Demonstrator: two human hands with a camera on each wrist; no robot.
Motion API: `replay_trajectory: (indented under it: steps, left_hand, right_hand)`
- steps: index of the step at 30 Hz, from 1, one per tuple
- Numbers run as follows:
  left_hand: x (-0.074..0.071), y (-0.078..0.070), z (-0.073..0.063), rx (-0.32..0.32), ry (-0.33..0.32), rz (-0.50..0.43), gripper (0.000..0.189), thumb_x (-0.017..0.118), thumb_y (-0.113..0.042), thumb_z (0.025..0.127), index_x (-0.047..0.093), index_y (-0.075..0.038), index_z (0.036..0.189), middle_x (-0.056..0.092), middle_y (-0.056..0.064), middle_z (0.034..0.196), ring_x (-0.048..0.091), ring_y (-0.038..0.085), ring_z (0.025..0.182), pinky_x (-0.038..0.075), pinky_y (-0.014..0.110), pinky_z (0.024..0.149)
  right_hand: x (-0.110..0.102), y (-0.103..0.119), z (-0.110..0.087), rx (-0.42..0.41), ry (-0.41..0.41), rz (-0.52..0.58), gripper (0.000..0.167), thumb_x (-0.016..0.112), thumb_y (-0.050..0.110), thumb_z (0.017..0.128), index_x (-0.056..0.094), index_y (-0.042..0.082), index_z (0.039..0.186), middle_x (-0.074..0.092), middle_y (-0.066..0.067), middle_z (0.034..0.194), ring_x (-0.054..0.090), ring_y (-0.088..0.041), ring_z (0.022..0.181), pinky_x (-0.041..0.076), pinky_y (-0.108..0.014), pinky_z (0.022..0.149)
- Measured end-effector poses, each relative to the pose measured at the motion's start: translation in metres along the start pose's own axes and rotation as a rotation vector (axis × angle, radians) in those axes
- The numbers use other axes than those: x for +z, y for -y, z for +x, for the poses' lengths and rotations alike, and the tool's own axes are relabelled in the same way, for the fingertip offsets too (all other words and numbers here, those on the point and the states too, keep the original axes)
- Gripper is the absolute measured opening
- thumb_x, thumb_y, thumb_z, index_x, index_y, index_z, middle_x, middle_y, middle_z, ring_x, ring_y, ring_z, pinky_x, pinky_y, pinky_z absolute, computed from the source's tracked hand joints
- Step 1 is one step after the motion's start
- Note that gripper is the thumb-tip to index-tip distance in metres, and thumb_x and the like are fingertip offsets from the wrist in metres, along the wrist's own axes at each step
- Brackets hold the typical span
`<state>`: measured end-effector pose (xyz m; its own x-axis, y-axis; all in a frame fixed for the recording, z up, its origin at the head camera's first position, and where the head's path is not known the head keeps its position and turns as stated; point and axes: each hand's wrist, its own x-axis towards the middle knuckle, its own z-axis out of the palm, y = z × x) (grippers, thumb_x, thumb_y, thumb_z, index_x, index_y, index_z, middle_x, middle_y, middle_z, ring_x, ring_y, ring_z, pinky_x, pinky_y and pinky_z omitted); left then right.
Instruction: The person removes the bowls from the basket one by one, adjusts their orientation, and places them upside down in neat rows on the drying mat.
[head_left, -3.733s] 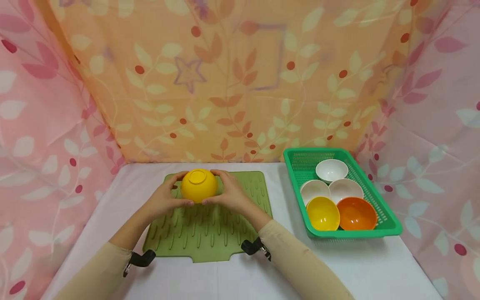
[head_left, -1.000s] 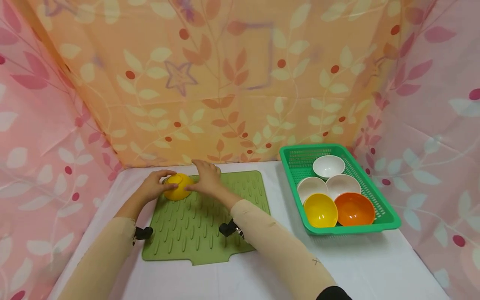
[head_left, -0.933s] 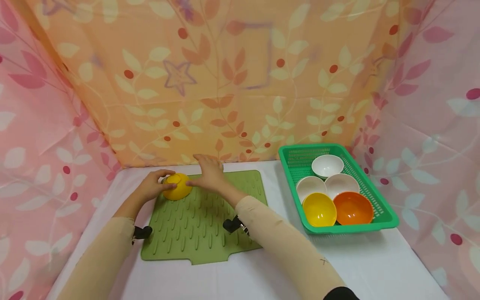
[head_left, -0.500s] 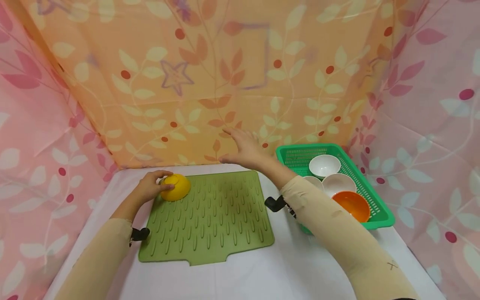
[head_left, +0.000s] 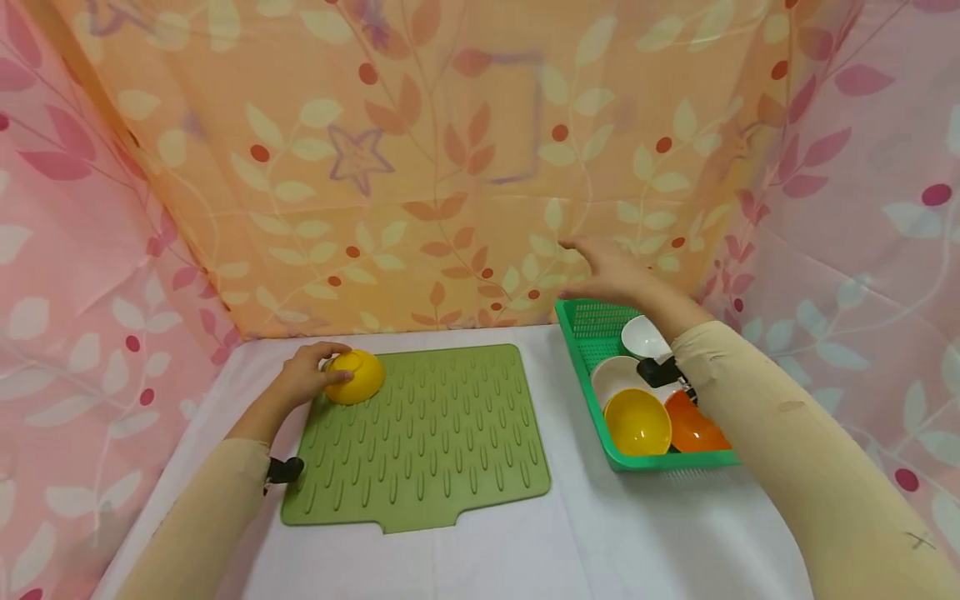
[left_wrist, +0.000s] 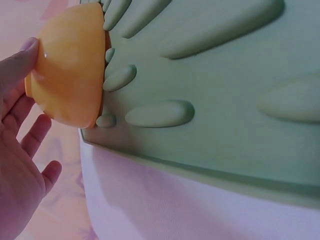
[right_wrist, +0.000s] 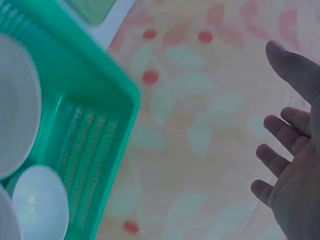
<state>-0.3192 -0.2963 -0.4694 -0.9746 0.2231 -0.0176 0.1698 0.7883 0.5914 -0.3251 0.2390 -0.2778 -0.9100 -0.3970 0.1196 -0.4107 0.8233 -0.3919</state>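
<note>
Left hand (head_left: 306, 373): thumb and fingers clasp the overturned bowl (head_left: 365, 379) near its foot.
Overturned bowl: on green mat (head_left: 435, 450), far-left corner; likely light, stiff, slick; foot ring gives best hold.
Right hand (head_left: 611, 273): fingers apart, holding nothing, near green basket (head_left: 675, 461).

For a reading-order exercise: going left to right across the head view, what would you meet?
Left hand → upturned yellow bowl → second yellow bowl, inside the green basket → orange bowl

Left hand (head_left: 303, 375) low, right hand (head_left: 611, 273) aloft
</note>
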Motion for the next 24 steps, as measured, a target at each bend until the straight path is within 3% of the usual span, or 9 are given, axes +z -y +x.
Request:
replay_trajectory:
  steps: [6, 12, 14, 20, 24]
  left_hand:
    - [0.001, 0.001, -0.001, -0.024, -0.002, -0.010, 0.061, 0.075, -0.042, 0.093, 0.058, -0.014, 0.143, 0.046, 0.029, 0.149, 0.031, 0.056, 0.140, 0.014, 0.083, 0.103]
    - [0.002, 0.001, -0.002, -0.033, 0.002, -0.031, 0.061, 0.075, -0.044, 0.092, 0.058, -0.015, 0.143, 0.045, 0.027, 0.152, 0.031, 0.056, 0.142, 0.012, 0.084, 0.103]
    - [0.002, 0.001, -0.002, -0.029, -0.002, -0.036, 0.060, 0.075, -0.043, 0.093, 0.058, -0.015, 0.143, 0.046, 0.027, 0.152, 0.031, 0.056, 0.141, 0.010, 0.085, 0.104]
    - [0.003, 0.002, -0.002, -0.021, -0.004, -0.055, 0.061, 0.076, -0.041, 0.093, 0.058, -0.014, 0.144, 0.047, 0.026, 0.152, 0.035, 0.054, 0.140, 0.016, 0.083, 0.104]
    - [0.005, 0.004, -0.001, -0.017, -0.009, -0.073, 0.060, 0.076, -0.041, 0.092, 0.058, -0.014, 0.143, 0.046, 0.024, 0.154, 0.033, 0.055, 0.142, 0.013, 0.084, 0.105]
  right_hand:
    - [-0.013, -0.058, -0.005, 0.044, 0.022, -0.120, 0.085, 0.083, 0.032, 0.086, 0.041, 0.000, 0.153, 0.045, -0.024, 0.154, 0.034, -0.046, 0.144, 0.023, -0.063, 0.119]
    - [-0.014, -0.104, -0.011, 0.099, 0.112, -0.132, 0.093, 0.086, 0.036, 0.082, 0.040, -0.003, 0.153, 0.047, -0.029, 0.151, 0.038, -0.050, 0.140, 0.028, -0.066, 0.116]
    - [-0.012, -0.115, -0.014, 0.122, 0.132, -0.137, 0.095, 0.087, 0.039, 0.081, 0.040, -0.004, 0.152, 0.048, -0.029, 0.149, 0.040, -0.051, 0.138, 0.029, -0.067, 0.114]
    - [-0.004, -0.142, -0.024, 0.191, 0.185, -0.185, 0.093, 0.085, 0.046, 0.081, 0.045, 0.000, 0.150, 0.048, -0.027, 0.150, 0.029, -0.058, 0.136, 0.019, -0.076, 0.109]
    - [0.004, -0.156, -0.033, 0.211, 0.188, -0.181, 0.092, 0.085, 0.047, 0.080, 0.047, -0.001, 0.149, 0.046, -0.030, 0.150, 0.025, -0.060, 0.136, 0.018, -0.080, 0.107]
